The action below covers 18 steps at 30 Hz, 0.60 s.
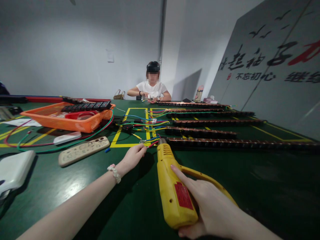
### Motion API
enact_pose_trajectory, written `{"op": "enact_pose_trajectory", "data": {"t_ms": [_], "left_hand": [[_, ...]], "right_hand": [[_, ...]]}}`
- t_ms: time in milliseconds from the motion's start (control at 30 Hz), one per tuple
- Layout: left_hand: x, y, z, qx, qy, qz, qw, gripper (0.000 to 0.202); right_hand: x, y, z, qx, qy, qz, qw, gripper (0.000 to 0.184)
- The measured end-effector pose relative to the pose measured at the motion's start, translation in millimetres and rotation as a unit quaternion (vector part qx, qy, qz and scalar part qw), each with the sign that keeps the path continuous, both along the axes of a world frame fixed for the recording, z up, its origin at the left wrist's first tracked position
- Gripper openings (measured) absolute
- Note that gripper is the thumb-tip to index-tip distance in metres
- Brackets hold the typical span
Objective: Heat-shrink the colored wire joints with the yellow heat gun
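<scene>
My right hand (200,196) is wrapped round a yellow heat gun (172,186) with a red label on its body. Its metal nozzle (162,141) points away from me, close to the coloured wires at the left end of the nearest black strip (225,144). My left hand (135,155) pinches a red wire (153,143) just left of the nozzle. Yellow, blue and green wires (150,140) fan out beside it. What exactly lies in front of the nozzle is partly hidden.
Several more wired strips (212,122) lie across the green table (105,193). On the left are an orange basket (75,124) with black parts, a phone in a patterned case (83,151) and a white device (16,168). A co-worker (153,86) sits opposite, hands on wires.
</scene>
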State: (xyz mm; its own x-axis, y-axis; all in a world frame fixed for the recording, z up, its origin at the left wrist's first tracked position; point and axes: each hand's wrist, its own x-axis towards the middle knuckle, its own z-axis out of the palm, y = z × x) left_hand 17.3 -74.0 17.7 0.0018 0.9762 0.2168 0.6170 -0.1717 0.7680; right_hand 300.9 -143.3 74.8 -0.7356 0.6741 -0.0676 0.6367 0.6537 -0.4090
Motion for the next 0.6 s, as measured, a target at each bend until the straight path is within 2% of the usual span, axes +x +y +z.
{"op": "enact_pose_trajectory", "data": {"t_ms": [333,600], "left_hand": [[-3.4,3.0,2.5,0.046,0.038,0.024,0.998,0.031],[-5.2,3.9,0.4,0.033,0.016,0.044,0.998,0.030]], "right_hand": [[-1.8,24.0,6.6,0.008,0.009,0.140,0.990,0.125],[-1.2,49.1,5.4,0.013,0.024,0.209,0.977,0.125]]}}
